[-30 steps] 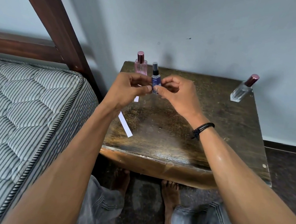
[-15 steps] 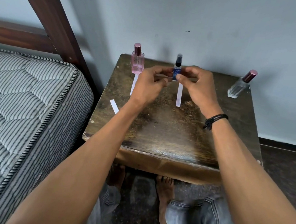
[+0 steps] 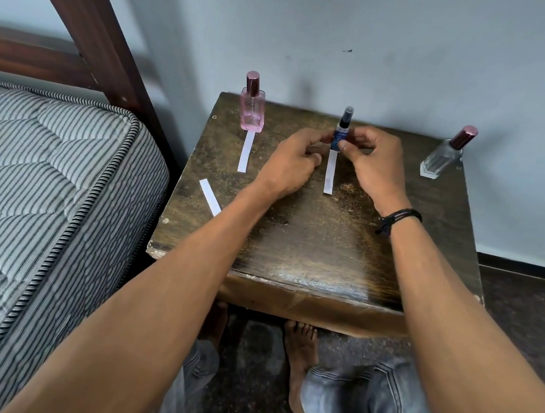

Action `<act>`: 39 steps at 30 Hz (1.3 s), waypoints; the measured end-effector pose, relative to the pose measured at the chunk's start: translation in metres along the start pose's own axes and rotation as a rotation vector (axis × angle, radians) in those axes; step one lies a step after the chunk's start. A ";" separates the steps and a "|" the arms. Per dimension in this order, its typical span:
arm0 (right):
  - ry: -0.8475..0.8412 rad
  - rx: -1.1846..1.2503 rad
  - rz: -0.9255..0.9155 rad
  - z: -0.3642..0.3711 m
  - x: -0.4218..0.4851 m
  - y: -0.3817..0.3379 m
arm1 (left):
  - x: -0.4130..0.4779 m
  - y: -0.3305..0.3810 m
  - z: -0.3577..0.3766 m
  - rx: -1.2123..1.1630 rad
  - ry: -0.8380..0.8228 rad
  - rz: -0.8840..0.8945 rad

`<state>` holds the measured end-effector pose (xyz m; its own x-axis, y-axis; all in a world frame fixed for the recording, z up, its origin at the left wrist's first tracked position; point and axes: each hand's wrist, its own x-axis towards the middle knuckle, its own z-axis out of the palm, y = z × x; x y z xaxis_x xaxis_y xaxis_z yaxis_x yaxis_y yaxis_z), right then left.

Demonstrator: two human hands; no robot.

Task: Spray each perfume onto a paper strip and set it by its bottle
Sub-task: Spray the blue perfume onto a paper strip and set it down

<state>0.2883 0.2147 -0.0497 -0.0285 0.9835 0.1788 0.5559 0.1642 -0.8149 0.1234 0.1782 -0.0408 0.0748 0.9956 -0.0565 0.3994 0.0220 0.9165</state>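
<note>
Blue small spray bottle (image 3: 340,136), black nozzle: fingers (image 3: 349,146) of left hand (image 3: 294,163) and right hand (image 3: 376,165) clamped on its sides, upright on dark wooden surface (image 3: 294,242). White paper strip (image 3: 330,175) runs forward from its base. Risk: clumsy release tips the slim bottle; a trailing knuckle drags the strip askew.

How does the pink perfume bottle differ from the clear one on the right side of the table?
The pink perfume bottle holds pink liquid; the clear perfume bottle looks colourless. A paper strip lies in front of the pink bottle; none lies by the clear bottle. Both have dark-red caps and stand untouched.
</note>
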 end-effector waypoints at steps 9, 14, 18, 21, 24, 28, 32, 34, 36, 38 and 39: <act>0.029 0.001 0.006 0.002 -0.001 0.001 | 0.002 -0.002 0.003 0.028 -0.012 0.061; 0.026 -0.010 0.011 0.003 -0.001 0.003 | 0.002 -0.003 0.004 0.029 -0.018 0.050; 0.022 -0.019 0.016 0.002 -0.001 0.003 | 0.002 -0.004 0.004 0.026 -0.013 0.050; 0.014 -0.010 0.028 0.001 -0.001 0.003 | 0.003 -0.006 0.003 0.029 -0.018 0.039; -0.004 0.013 0.042 0.000 -0.002 0.002 | 0.003 -0.006 0.002 0.027 -0.013 0.030; -0.015 0.020 0.051 0.000 -0.002 0.002 | 0.003 -0.005 0.001 0.035 -0.011 0.031; -0.021 0.032 0.070 -0.001 -0.001 0.003 | 0.004 -0.006 0.000 0.038 -0.008 0.023; -0.031 0.046 0.088 -0.003 0.000 0.005 | 0.004 -0.006 0.000 0.031 0.003 0.016; -0.035 0.074 0.118 -0.005 0.001 0.005 | 0.002 -0.004 -0.002 0.030 0.024 0.015; -0.009 0.117 0.162 -0.006 0.002 0.005 | -0.002 -0.001 -0.005 0.045 0.066 0.012; 0.012 0.136 0.186 -0.007 0.002 0.005 | -0.005 0.000 -0.008 0.049 0.095 0.015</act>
<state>0.2967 0.2166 -0.0492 0.0741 0.9970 0.0245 0.4335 -0.0101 -0.9011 0.1162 0.1740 -0.0375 -0.0048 1.0000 -0.0033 0.4436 0.0051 0.8962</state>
